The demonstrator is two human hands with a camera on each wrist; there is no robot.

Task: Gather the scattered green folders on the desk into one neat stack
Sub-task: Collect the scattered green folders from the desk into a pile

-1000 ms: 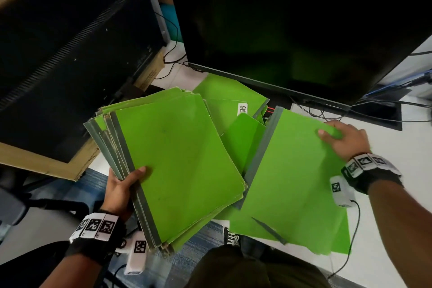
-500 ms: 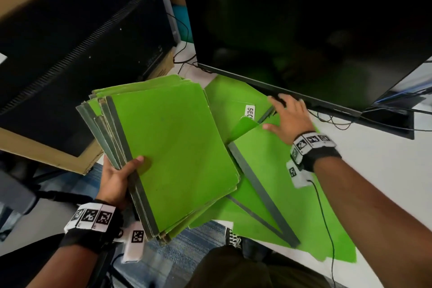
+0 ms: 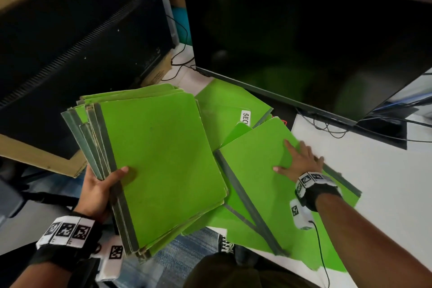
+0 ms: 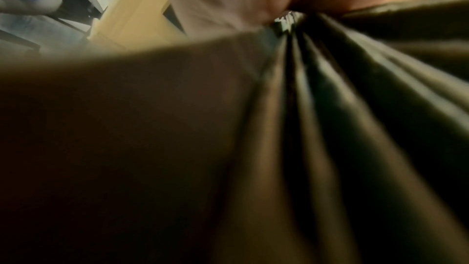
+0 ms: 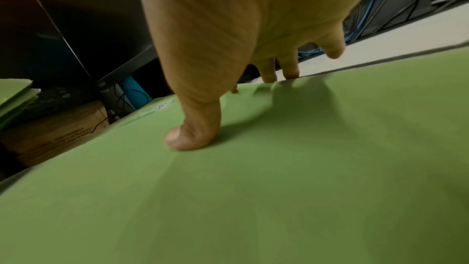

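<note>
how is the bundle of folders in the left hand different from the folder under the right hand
The bundle is many folders thick, its grey spines fanned unevenly; the folder under the right hand shows as a single cover. The bundle is held up off the desk, gripped by the left hand at its spine edge; the folder lies flat on other folders, pressed by straight fingers. Both are green with grey spines.

A person's left hand (image 3: 98, 190) holds a stack of folders (image 3: 161, 161) at the left, off the worktop's (image 3: 385, 184) near edge. To its right, the right hand (image 3: 301, 163) rests on a folder (image 3: 257, 170) lying atop others on the worktop. A labelled folder (image 3: 224, 110) lies behind, before a monitor (image 3: 304, 30).
</note>
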